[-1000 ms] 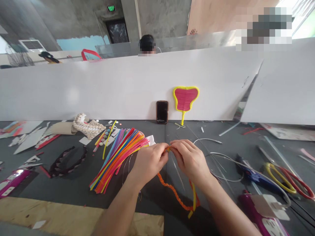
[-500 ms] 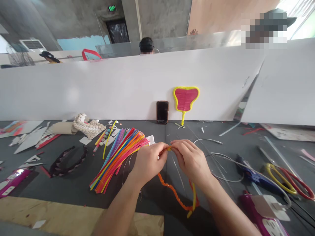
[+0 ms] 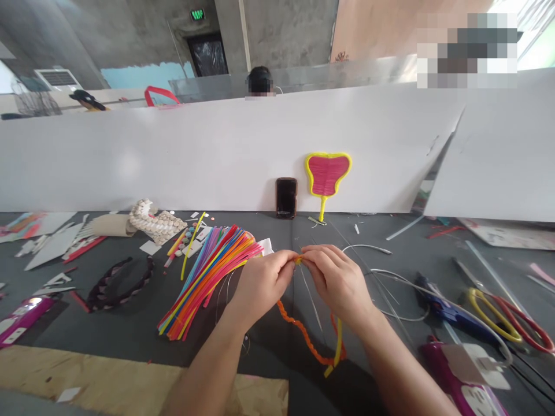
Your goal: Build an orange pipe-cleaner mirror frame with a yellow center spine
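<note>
My left hand (image 3: 264, 286) and my right hand (image 3: 340, 283) meet over the middle of the dark table, fingertips pinched close together. Between them is a small yellow-orange part of a braided strip (image 3: 299, 329). Its wavy orange length hangs below my left hand and loops toward the right. A flat yellow end (image 3: 333, 355) dangles under my right hand. Beside my left wrist lies a bundle of colourful plastic strips (image 3: 210, 277). Thin wire (image 3: 311, 297) shows on the table beneath my hands. My fingers hide how the pinched part is joined.
A phone (image 3: 286, 198) and a red-and-yellow fan (image 3: 328, 176) lean on the white partition (image 3: 195, 162). To the right lie a blue glue gun (image 3: 455, 312), scissors (image 3: 494, 306) and a power strip (image 3: 459, 378). A dark braided hoop (image 3: 121, 289) lies left. People sit beyond the partition.
The hanging braid and its yellow end have swung slightly left and up. My hands have barely shifted, both still pinching at the same spot.
</note>
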Demonstrator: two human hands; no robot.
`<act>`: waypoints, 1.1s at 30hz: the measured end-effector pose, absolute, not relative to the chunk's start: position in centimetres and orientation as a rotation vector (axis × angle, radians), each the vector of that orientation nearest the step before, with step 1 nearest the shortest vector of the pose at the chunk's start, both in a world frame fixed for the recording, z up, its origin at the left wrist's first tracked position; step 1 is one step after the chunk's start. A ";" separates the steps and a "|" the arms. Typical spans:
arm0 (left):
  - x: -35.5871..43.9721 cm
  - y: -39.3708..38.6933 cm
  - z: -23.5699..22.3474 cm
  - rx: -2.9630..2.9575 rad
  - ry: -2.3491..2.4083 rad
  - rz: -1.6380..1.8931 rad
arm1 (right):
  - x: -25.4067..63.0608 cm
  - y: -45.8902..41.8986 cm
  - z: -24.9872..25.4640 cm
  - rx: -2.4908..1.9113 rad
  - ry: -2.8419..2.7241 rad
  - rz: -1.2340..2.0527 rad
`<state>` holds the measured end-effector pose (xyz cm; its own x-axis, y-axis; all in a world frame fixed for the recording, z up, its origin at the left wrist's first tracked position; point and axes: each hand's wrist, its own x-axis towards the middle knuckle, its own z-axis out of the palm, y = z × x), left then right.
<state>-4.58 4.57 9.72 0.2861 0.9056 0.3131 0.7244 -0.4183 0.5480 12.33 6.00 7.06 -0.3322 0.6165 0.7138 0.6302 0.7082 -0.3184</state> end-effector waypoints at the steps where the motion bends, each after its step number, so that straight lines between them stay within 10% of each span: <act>1: -4.6 4.6 9.7 2.263 1.501 0.853 | 12.4 6.0 7.0 -0.940 -2.035 -0.031; 33: -4.6 4.6 9.5 2.240 1.502 0.884 | 11.9 5.6 6.7 -0.970 -2.030 -0.038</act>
<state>-4.57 4.63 9.46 0.2628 0.9094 0.3223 0.7231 -0.4068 0.5583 11.85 5.58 6.65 -0.3256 0.6202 0.7137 0.6466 0.6968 -0.3104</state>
